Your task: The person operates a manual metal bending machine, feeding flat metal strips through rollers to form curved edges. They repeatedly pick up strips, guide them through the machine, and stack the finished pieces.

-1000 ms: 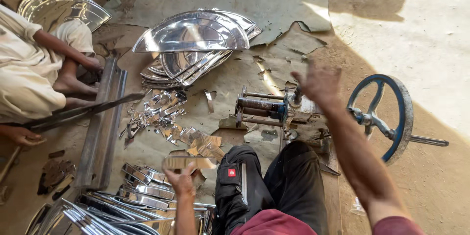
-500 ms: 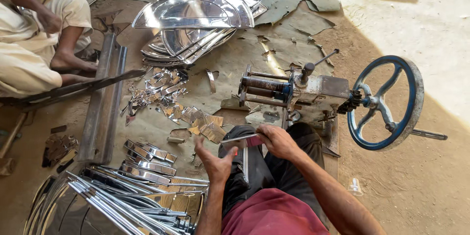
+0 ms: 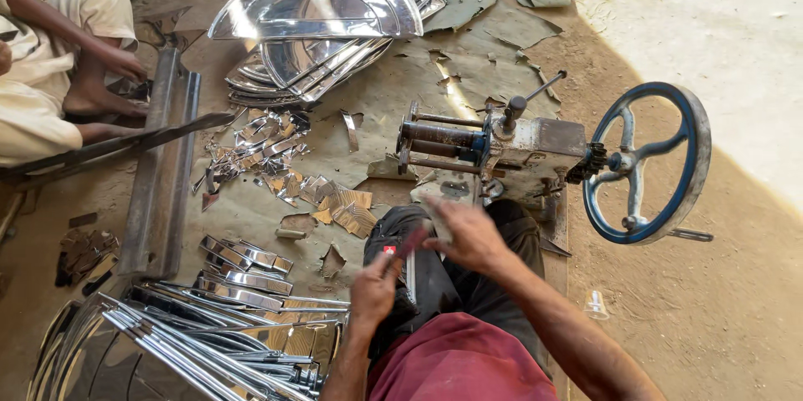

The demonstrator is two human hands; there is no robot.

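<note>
- In the head view we see our two hands over our lap, both on one narrow metal strip that lies between them above our dark trousers.
- Our left hand has its fingers closed on the lower end of the strip.
- Our right hand is blurred; its fingers curl over the upper end of the strip, and we cannot tell how firmly they clamp it.
- Just beyond our hands stands one hand-cranked rolling machine with one blue handwheel on its right side.
- On the ground to our left lies one bundle of long shiny strips, too many to count, and beside it one scatter of small offcuts.
- Farther off we count one pile of half-round shiny trays.
- One long steel rail lies left of the offcuts.
- One other person sits at the top left, well apart from us.
</note>
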